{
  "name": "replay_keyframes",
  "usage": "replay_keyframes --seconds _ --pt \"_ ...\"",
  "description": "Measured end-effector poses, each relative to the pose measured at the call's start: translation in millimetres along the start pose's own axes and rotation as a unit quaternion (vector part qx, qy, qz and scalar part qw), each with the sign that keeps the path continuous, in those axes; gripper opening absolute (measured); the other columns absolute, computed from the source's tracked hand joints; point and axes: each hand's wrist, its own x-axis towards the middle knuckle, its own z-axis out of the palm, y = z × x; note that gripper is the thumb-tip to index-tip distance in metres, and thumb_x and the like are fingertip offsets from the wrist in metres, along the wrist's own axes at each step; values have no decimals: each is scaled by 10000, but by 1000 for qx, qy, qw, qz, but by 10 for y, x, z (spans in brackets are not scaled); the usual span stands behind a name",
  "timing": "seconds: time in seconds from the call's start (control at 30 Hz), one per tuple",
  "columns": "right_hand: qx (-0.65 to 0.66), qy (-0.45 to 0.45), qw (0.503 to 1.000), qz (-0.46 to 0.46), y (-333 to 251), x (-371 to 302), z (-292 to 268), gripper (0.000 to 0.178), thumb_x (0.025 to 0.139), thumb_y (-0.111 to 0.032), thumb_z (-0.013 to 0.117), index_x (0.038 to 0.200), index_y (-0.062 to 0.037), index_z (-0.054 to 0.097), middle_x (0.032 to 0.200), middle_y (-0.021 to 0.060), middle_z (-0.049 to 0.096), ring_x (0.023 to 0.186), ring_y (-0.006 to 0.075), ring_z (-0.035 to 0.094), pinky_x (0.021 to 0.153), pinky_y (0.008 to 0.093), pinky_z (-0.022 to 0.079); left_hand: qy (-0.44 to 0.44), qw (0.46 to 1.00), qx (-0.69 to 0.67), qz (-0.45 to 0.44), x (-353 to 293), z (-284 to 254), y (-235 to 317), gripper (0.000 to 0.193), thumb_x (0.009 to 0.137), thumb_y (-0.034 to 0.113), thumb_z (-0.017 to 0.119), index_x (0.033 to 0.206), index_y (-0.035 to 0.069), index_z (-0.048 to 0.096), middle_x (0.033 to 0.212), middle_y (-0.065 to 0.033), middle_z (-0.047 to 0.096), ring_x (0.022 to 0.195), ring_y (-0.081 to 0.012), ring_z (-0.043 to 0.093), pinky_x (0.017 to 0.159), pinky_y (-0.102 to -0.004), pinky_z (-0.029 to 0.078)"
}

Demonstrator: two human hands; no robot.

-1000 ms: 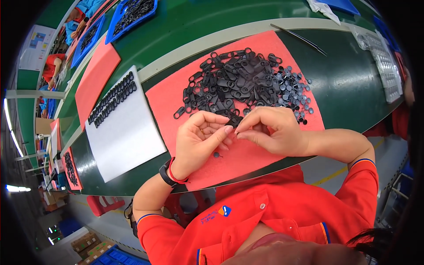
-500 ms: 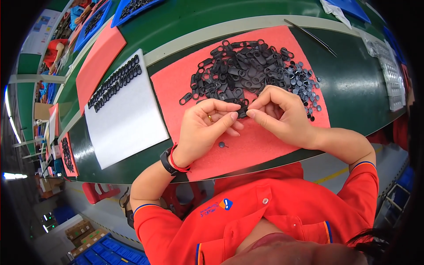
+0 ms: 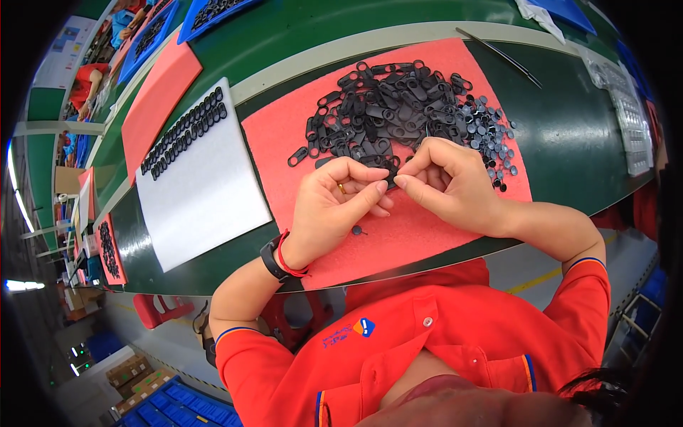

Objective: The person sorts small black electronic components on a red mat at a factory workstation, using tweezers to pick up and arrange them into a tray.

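My left hand [image 3: 329, 203] and my right hand [image 3: 461, 186] meet over the front of a pink foam mat [image 3: 420, 238]. Thumb and forefinger of each are pinched, the tips almost touching. A small black part [image 3: 391, 182] shows between the fingertips, mostly covered by them. Whether my right fingers grip that part or something smaller cannot be seen. Just beyond lies a heap of black ring-ended tabs [image 3: 388, 107]. Beside it, on the right, are many small round grey caps [image 3: 484, 132]. One loose cap with a thin stem [image 3: 357, 230] lies near my left hand.
On the left, a white foam sheet [image 3: 203, 206] carries rows of black tabs [image 3: 186, 132]. Dark tweezers [image 3: 501, 58] lie at the back right. A clear plastic tray [image 3: 629, 124] stands at the far right. Blue trays [image 3: 213, 16] with black parts sit at the back left.
Both hands stay together at nearly the same spot, with only slight finger movement. The heap and the rows of tabs look unchanged.
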Motion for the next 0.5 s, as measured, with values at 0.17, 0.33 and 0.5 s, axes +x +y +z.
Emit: replay_keyframes --seconds 0.17,0.33,0.5 --pt "0 2 1000 -3 4 -6 2 96 789 -30 667 768 -22 573 676 -23 487 498 7 359 446 192 274 0 1000 0 8 -8 8 -14 114 873 -2 559 972 -56 548 895 -112 619 795 -155 650 673 -252 563" --pt "-11 3 1000 -14 8 -6 7 106 786 -29 666 760 -22 564 674 -19 472 500 14 364 443 194 276 4 1000 1 7 -5 19 -21 112 869 -4 562 969 -54 547 879 -114 621 778 -148 650 664 -244 561" --pt "-21 4 1000 -23 6 2 10 123 779 -28 670 744 -23 551 669 -15 465 501 19 369 440 198 280 11 1000 7 10 -11 21 -27 108 861 -32 563 968 -46 554 893 -114 620 753 -155 651 646 -256 564"
